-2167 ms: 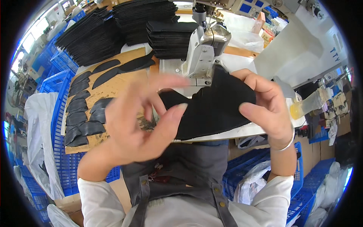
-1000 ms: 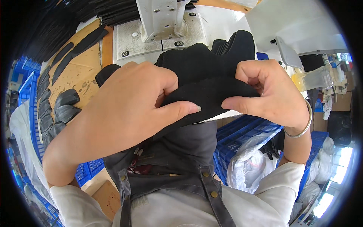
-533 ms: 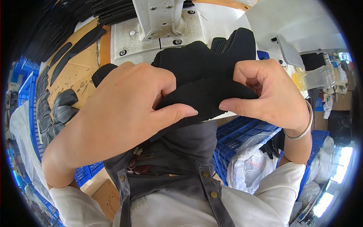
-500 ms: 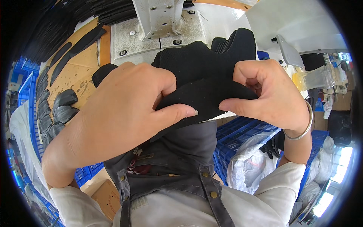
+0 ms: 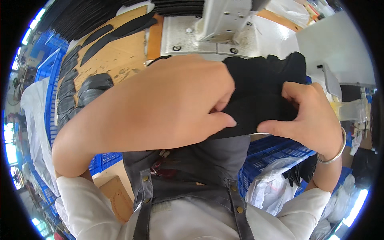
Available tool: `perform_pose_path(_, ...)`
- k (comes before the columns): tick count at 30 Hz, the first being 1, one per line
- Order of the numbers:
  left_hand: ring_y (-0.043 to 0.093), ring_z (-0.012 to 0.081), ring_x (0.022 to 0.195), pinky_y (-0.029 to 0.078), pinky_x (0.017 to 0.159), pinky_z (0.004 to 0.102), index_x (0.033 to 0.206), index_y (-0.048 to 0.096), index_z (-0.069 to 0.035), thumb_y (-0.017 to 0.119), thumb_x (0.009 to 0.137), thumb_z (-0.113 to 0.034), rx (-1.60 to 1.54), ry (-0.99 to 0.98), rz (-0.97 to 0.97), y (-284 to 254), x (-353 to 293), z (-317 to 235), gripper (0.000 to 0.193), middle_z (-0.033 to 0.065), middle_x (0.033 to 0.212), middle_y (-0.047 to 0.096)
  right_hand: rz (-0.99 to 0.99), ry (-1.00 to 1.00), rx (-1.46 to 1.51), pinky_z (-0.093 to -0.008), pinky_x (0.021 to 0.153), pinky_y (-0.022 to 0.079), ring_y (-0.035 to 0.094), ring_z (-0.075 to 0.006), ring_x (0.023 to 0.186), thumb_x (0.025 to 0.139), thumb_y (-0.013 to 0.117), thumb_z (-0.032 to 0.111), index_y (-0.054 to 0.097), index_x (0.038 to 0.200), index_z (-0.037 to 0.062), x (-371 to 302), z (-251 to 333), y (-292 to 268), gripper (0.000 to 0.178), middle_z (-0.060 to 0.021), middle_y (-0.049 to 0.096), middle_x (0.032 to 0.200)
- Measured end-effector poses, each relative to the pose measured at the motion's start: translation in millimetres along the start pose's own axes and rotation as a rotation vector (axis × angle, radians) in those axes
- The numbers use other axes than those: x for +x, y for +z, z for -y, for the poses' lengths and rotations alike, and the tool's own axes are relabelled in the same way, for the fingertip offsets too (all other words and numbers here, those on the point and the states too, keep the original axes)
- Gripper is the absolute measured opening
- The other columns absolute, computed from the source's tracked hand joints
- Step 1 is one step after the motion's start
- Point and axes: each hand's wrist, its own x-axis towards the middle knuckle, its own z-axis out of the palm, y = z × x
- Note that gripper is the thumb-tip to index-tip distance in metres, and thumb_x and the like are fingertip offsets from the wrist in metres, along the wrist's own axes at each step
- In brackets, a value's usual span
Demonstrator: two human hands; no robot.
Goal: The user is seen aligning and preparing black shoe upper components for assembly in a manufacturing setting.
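Observation:
A piece of black fabric (image 5: 256, 96) lies in front of me, seemingly in several layers, with an uneven far edge. My left hand (image 5: 192, 100) grips its left part, fingers curled over the top and thumb along the near edge. At the other side my right hand (image 5: 312, 114), with a bangle (image 5: 338, 154) at the wrist, pinches the fabric between curled fingers and thumb. Both thumbs point toward each other. The left hand and forearm hide the fabric's left end.
Just beyond the fabric stands a white machine column (image 5: 218, 24) on a metal base. A tan board (image 5: 132, 52) at the left carries black cut pieces (image 5: 96, 84). Blue crates (image 5: 260, 154) are below right, one with a white plastic bag (image 5: 268, 188).
The whole view has swung, so the machine and board appear farther right. The fabric's near part looks flatter, and its far outline has changed. Both hands keep their hold, now closer together.

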Motion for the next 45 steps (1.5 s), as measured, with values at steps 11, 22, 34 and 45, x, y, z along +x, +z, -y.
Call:
perform_pose_path(11, 0.051, 0.0196, 0.043, 0.037, 0.045, 0.0301, 0.068, 0.058, -0.003, 0.071, 0.080, -0.021, -0.014, 0.047, -0.038, 0, -6, 6, 0.025, 0.0052, 0.048, 0.053, -0.108, -0.149, -0.073, -0.0298, 0.045, 0.025, 0.026, -0.0172, 0.050, 0.049, 0.086, 0.044, 0.041, 0.059, 0.0004, 2, -3, 6, 0.063, -0.0069, 0.026, 0.052)
perform_pose_path(22, 0.052, 0.0314, 0.113, 0.041, 0.091, 0.0415, 0.116, 0.056, -0.001, 0.069, 0.059, -0.047, 0.619, 0.069, -0.190, 8, -6, -40, 0.074, 0.0141, 0.124, 0.054, -0.033, -0.155, -0.089, -0.0344, 0.044, 0.033, 0.039, -0.0277, 0.043, 0.057, 0.084, 0.036, 0.049, 0.060, -0.0011, 2, 1, -4, 0.051, -0.0136, 0.041, 0.049)
perform_pose_path(34, 0.026, 0.0337, 0.138, 0.020, 0.112, 0.0463, 0.141, 0.029, 0.005, 0.059, 0.074, -0.059, 0.424, 0.251, 0.121, 26, 11, -26, 0.097, 0.0188, 0.149, 0.028, 0.257, 0.105, 0.386, -0.0284, 0.045, 0.044, 0.058, -0.0167, 0.047, 0.084, 0.066, 0.026, 0.061, 0.068, -0.0036, -6, -33, -27, 0.034, -0.0103, 0.057, 0.053)
perform_pose_path(45, 0.029, 0.0341, 0.137, 0.021, 0.111, 0.0482, 0.141, 0.031, 0.003, 0.055, 0.077, -0.058, 0.419, 0.408, 0.140, 40, 30, -29, 0.092, 0.0178, 0.148, 0.031, 0.029, -0.017, 0.287, -0.0371, 0.055, 0.046, 0.060, -0.0307, 0.057, 0.079, 0.066, 0.016, 0.060, 0.070, -0.0023, -16, -37, -14, 0.022, -0.0169, 0.060, 0.060)
